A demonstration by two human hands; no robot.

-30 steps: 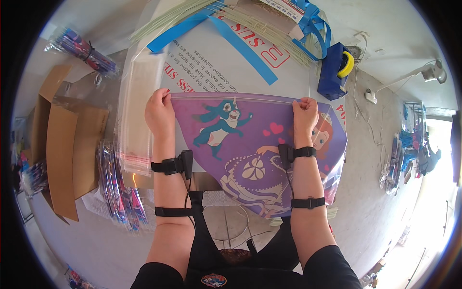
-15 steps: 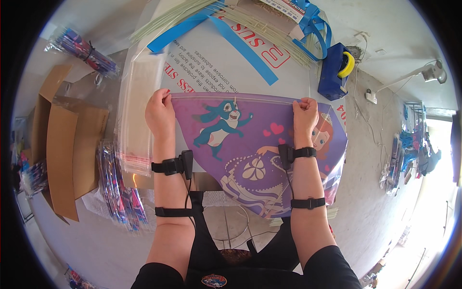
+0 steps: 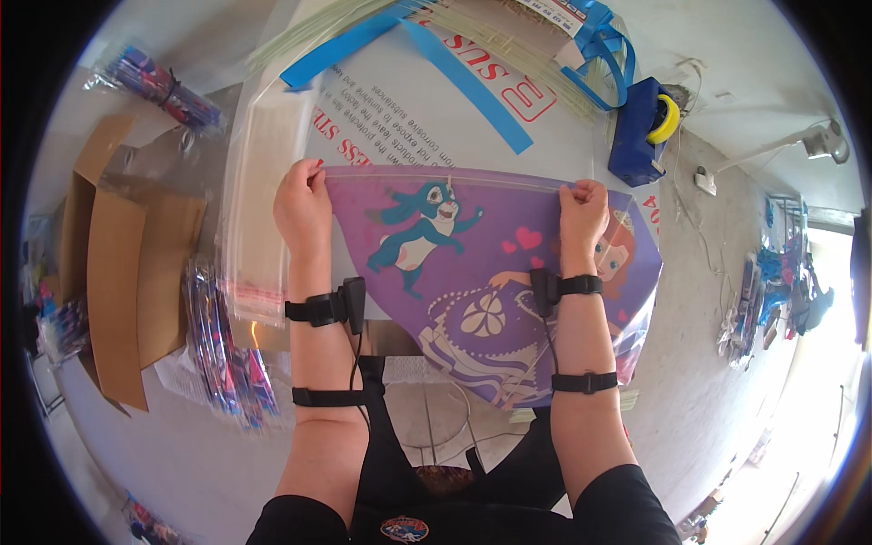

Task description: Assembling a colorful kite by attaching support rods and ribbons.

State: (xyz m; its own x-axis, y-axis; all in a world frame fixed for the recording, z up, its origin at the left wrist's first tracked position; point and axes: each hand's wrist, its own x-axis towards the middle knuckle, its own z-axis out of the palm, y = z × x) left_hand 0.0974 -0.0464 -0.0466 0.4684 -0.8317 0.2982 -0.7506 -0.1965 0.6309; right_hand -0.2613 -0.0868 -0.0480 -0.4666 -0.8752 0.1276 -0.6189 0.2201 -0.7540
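A purple printed kite (image 3: pixel 495 232), with a blue rabbit and a figure in a gown on it, is stretched between my hands at the table's near side. My left hand (image 3: pixel 302 209) pinches its upper left corner. Farther right along the same edge, my right hand (image 3: pixel 583 218) grips the kite with closed fingers. A thin pale rod or cord runs along that upper edge. The lower part of the kite hangs past the table edge over my lap. Part of the printed figure is hidden behind my right wrist.
On the table (image 3: pixel 363 118) lie blue ribbon strips (image 3: pixel 472 86), thin pale sticks (image 3: pixel 345 34) and clear plastic sleeves (image 3: pixel 263 209). A blue tape dispenser (image 3: pixel 640 132) stands at the right corner. To the left are an open cardboard box (image 3: pixel 136 300) and wrapped bundles (image 3: pixel 227 354).
My right hand has shifted slightly right, and the kite's upper edge looks a little higher on the left. Both hands keep their hold.
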